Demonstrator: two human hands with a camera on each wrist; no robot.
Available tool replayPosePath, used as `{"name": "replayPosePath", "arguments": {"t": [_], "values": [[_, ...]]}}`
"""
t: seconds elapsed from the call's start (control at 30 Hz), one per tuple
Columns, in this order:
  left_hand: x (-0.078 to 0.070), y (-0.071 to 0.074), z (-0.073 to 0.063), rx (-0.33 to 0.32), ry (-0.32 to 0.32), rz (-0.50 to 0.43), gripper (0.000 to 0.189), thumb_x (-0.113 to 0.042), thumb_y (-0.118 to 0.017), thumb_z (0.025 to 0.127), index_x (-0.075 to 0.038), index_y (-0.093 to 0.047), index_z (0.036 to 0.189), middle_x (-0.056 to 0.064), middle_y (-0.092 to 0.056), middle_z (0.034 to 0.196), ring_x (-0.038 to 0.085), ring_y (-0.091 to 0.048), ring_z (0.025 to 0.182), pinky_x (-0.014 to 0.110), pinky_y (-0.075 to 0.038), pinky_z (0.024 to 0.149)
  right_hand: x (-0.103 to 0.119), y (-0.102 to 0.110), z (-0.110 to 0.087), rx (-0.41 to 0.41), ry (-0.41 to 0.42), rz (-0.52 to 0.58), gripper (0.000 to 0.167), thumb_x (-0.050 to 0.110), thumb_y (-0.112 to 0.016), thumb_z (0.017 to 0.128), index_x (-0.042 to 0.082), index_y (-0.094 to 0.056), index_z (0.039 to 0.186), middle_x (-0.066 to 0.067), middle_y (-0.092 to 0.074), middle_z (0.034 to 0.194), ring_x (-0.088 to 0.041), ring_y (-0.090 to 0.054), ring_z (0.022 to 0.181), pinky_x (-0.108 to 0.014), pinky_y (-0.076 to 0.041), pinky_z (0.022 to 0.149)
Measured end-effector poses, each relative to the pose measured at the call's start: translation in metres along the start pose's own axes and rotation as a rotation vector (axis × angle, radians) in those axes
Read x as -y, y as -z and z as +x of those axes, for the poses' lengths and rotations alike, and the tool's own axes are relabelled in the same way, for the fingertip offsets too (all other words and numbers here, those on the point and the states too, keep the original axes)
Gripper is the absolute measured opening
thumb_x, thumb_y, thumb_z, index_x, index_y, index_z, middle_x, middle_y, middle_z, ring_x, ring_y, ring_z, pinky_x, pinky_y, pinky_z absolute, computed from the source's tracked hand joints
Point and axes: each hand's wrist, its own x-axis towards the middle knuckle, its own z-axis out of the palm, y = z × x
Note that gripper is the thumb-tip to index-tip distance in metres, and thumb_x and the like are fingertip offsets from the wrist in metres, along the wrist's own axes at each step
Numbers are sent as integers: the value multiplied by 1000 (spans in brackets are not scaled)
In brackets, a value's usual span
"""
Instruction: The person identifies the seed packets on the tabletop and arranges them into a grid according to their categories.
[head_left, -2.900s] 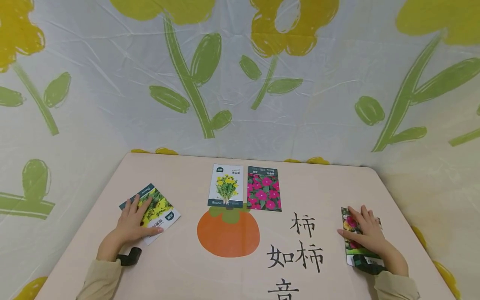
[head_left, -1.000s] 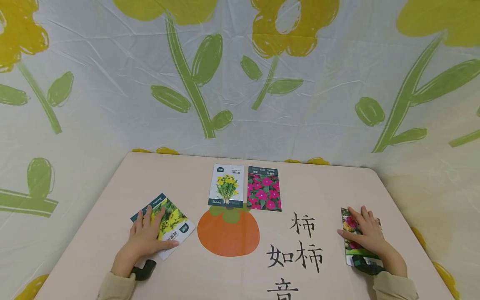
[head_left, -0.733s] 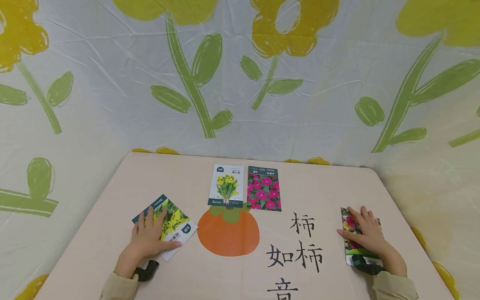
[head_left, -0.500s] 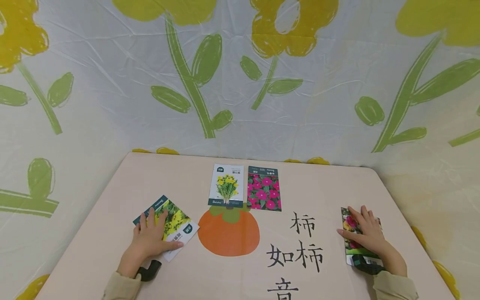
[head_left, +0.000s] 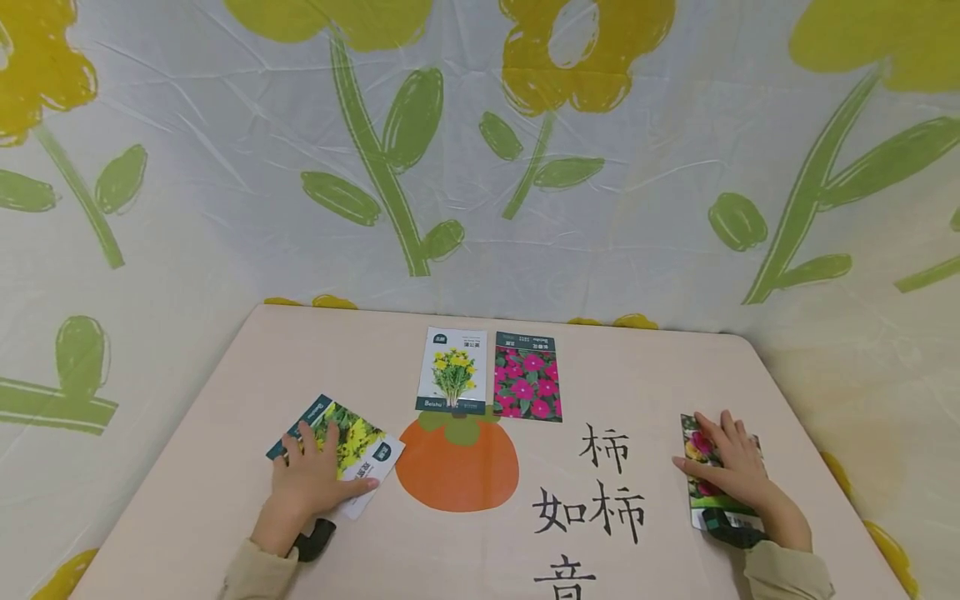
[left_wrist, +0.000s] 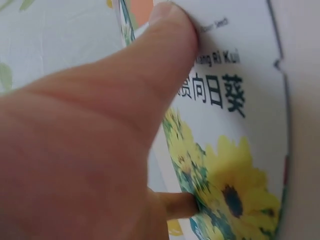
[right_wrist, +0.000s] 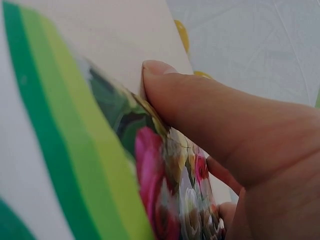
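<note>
My left hand rests with spread fingers on a tilted seed packet with yellow flowers, at the left of the table. In the left wrist view, the thumb lies across the white part of this packet, which has sunflowers and Chinese print. On the right, my right hand lies spread over another seed packet with pink and yellow blooms. The right wrist view has its green-striped end close up, the thumb at its edge. Both hands partly cover their packets.
Two more seed packets lie side by side at the back middle: a white one with yellow flowers and one with magenta flowers. The pale table bears a printed persimmon and black characters. A flower-patterned cloth hangs behind.
The left hand has slid its packet rightward and somewhat nearer over the table, turning it slightly; its corner now reaches the printed persimmon. The right hand and the two back packets stay in place.
</note>
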Motion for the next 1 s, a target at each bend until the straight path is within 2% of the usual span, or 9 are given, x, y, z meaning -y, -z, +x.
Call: {"name": "replayPosePath", "arguments": {"t": [0.23, 0.47, 0.63, 0.77, 0.9, 1.0], "values": [[-14, 0, -1, -37, 63, 83, 123, -80, -67, 69, 11, -34, 145, 50, -29, 136, 72, -31, 120, 75, -38, 92, 6, 3, -2, -17, 3, 14, 96, 43, -72, 81, 0, -24, 152, -46, 1, 151, -65, 12, 137, -71, 18, 105], [-20, -4, -1, -63, 89, 123, 119, -81, -66, 70, 11, -38, 141, 50, -35, 127, 68, -36, 117, 73, -41, 90, 1, 2, -1, 7, -7, 3, 98, 46, -71, 85, -3, -19, 152, -46, 5, 151, -64, 15, 137, -73, 18, 103], [-20, 7, -2, -56, 63, 126, 109, -76, -67, 74, 11, -41, 135, 46, -41, 118, 63, -43, 109, 70, -43, 90, 3, 2, 0, 21, -14, 20, 100, 49, -70, 85, -4, -20, 152, -45, 7, 152, -63, 17, 137, -75, 16, 102], [-16, 21, -5, -42, 42, 69, 94, -68, -69, 79, 8, -48, 131, 41, -44, 114, 57, -47, 102, 67, -44, 85, 3, 2, 1, 25, -19, 20, 100, 49, -70, 84, -4, -20, 152, -45, 7, 152, -63, 17, 137, -75, 17, 102], [-9, 35, -6, -15, 7, 17, 86, -61, -71, 82, 4, -51, 134, 39, -43, 125, 55, -46, 106, 68, -44, 84, 2, 1, 0, 23, -19, 11, 100, 49, -70, 84, -4, -21, 152, -45, 7, 152, -63, 17, 137, -73, 18, 103], [0, 42, -6, 5, -75, -11, 87, -56, -76, 80, 0, -50, 140, 39, -37, 140, 60, -40, 119, 72, -39, 90, 1, 1, 0, 20, -17, 5, 100, 50, -70, 84, -4, -21, 152, -45, 6, 152, -63, 16, 137, -73, 18, 103]]}}
